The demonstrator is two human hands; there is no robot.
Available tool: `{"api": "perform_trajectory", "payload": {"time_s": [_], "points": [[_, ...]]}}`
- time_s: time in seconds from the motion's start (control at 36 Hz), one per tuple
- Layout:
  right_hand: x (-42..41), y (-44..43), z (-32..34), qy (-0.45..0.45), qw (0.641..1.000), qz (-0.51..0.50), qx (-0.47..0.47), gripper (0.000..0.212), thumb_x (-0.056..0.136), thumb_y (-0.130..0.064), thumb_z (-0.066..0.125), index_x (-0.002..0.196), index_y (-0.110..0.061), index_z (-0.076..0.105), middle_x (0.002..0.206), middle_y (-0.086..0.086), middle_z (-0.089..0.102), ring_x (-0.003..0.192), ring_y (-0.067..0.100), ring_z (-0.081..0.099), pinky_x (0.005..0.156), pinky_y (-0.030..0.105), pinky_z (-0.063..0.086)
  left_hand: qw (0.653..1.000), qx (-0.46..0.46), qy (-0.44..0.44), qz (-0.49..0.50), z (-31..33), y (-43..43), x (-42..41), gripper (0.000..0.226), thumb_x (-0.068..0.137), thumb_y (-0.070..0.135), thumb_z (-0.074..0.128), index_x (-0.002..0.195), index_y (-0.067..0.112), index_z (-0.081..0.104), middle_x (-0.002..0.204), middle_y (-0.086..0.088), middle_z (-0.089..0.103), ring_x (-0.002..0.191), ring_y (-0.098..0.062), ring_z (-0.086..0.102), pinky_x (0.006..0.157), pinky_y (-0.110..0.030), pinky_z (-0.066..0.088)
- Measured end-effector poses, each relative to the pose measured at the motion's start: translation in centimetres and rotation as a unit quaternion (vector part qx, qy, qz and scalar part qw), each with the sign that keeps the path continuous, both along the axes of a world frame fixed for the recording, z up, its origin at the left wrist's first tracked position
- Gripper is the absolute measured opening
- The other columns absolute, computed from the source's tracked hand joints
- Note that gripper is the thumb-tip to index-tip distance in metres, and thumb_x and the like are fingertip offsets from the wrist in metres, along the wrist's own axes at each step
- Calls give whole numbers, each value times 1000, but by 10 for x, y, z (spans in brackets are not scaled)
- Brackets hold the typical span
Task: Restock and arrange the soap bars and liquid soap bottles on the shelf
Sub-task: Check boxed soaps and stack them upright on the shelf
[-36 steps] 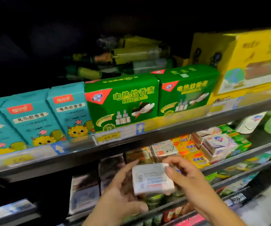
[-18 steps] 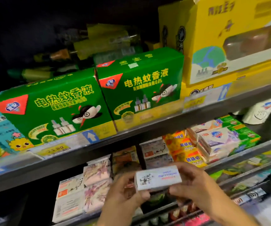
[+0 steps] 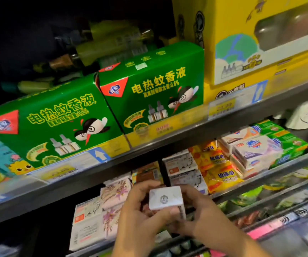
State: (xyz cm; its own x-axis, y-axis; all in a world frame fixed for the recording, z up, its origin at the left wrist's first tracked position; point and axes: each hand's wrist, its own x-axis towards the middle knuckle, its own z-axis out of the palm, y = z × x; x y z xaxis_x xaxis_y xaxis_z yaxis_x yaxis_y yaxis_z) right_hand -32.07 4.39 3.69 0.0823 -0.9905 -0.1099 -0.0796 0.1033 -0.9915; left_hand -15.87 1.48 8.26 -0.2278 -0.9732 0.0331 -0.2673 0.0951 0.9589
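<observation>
1. The upper shelf's metal front edge (image 3: pixel 168 149) slanted across the view, low at the left and higher at the right. Green boxes (image 3: pixel 60 123) and a yellow carton (image 3: pixel 242 52) stood right up to its rail.
2. Beneath it, the soap shelf (image 3: pixel 272 173) was tightly packed. White soap boxes (image 3: pixel 183 164) were stacked two high, with yellow soap packs (image 3: pixel 218 169) just beside them on the right. White and green bars (image 3: pixel 261 151) lay farther right, and floral packs (image 3: pixel 116 195) sat to the left.
3. Dark open room showed left of the low white cartons (image 3: pixel 86 219), under the upper shelf.
4. Both forearms rose from the bottom edge and the hands met in front of the soap shelf.
5. The left hand (image 3: pixel 140 216) curled round the near left side of a small white soap box (image 3: pixel 165 199), its thumb pressed along the lower front edge.
6. The right hand (image 3: pixel 201 214) wrapped the box's right side with bent fingers.
7. The box was held end-on to the camera, near the floral packs and the stacked white boxes.
</observation>
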Motion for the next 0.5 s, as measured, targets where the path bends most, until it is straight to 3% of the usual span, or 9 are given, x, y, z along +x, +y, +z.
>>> {"api": "perform_trajectory", "payload": {"time_s": [0.06,0.14,0.19,0.28,0.36,0.44,0.5], "points": [[-7,4,-3,14,1000,-9,-2,67,65,-30,93,120,-44,57,115,-15,70,106,5,66,94,32,54,1000,2,5,7,-5,-2,8,59,52,3,95,98,26,65,85,15,72,74,2,67,58,-10,49],[-28,12,1,20,999,-28,-29,70,58,-37,92,113,-56,55,116,-14,70,110,7,65,94,27,51,1000,-16,-14,-17,-9,-7,17,72,41,36,100,102,41,64,92,8,74,84,-6,69,70,-18,54],[-41,15,8,39,995,-63,-62,71,57,-44,89,116,-60,53,113,-14,69,110,5,63,90,17,48,999,-3,-35,-41,-14,-10,16,77,47,25,101,110,35,59,94,8,75,85,-7,69,73,-19,55],[-52,15,16,27,987,-110,-116,75,56,-44,90,122,-53,55,105,-2,70,104,13,65,90,27,50,994,34,-68,-77,-20,-9,4,81,52,25,97,118,37,52,100,19,72,89,-1,68,83,-29,57],[-45,16,27,33,983,-113,-144,73,56,-37,91,117,-54,56,106,-7,71,101,12,67,83,23,52,988,49,-111,-94,-20,-8,-13,79,58,28,96,119,44,48,100,37,64,91,12,63,78,-15,53],[-33,17,30,84,986,-67,-131,79,62,-25,94,115,-64,50,109,-20,68,101,3,65,81,14,48,979,39,-168,-108,-18,-8,-24,65,69,28,87,109,54,42,92,29,64,83,27,53,71,-6,47],[-32,17,30,108,985,-59,-124,82,64,-24,94,116,-66,47,109,-25,67,104,-3,61,81,8,43,978,51,-169,-109,-17,-8,-24,63,70,21,86,104,53,44,96,26,62,83,26,53,69,-5,46]]}}
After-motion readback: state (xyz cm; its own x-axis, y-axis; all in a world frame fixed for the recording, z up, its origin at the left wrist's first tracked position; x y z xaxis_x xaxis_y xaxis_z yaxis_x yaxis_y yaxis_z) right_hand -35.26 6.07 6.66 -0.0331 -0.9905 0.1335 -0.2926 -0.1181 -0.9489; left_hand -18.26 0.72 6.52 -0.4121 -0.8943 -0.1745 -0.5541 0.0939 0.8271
